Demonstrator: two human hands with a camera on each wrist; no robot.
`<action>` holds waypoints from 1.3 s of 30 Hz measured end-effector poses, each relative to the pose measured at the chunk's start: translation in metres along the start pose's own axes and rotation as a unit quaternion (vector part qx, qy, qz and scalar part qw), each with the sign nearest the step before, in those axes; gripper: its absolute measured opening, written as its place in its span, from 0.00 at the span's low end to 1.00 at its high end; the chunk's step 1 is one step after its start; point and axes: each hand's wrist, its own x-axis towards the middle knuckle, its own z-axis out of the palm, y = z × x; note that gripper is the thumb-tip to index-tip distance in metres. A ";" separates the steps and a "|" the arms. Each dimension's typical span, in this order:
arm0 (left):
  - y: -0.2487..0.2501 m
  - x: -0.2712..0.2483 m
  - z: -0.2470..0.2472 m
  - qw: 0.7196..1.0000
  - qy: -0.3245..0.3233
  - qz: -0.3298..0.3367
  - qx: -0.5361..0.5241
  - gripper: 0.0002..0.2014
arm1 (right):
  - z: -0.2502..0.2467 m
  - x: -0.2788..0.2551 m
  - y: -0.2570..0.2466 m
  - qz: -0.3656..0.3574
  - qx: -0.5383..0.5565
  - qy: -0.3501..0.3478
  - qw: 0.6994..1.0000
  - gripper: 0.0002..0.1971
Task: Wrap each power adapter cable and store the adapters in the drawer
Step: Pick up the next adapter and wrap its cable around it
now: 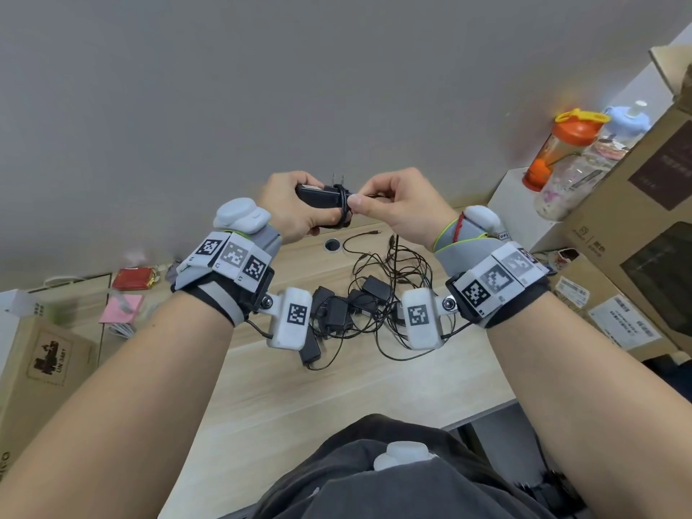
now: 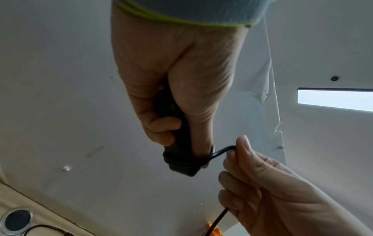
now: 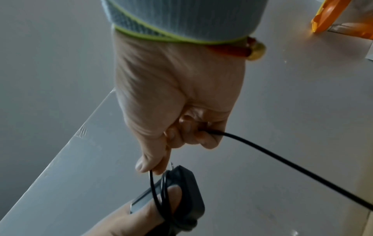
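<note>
hands (image 1: 348,204) winding cable (image 2: 220,151) round adapter (image 1: 318,194)

Left forearm: raised forward, wrist wrapped in a tracked band.
Left hand (image 1: 296,207): curled round a black power adapter (image 1: 318,194), thumb lying along its side.
Right forearm: raised forward, mirroring the left.
Right hand (image 1: 397,206): thumb and forefinger pinching the adapter's cable (image 3: 282,162), other fingers (image 3: 207,140) curled around it.
Hands together: nearly touching, held up level.
</note>
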 end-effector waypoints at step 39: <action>-0.002 -0.001 -0.003 0.997 0.033 0.007 -0.067 0.23 | 0.005 -0.009 -0.006 0.018 -0.062 -0.055 0.996 0.10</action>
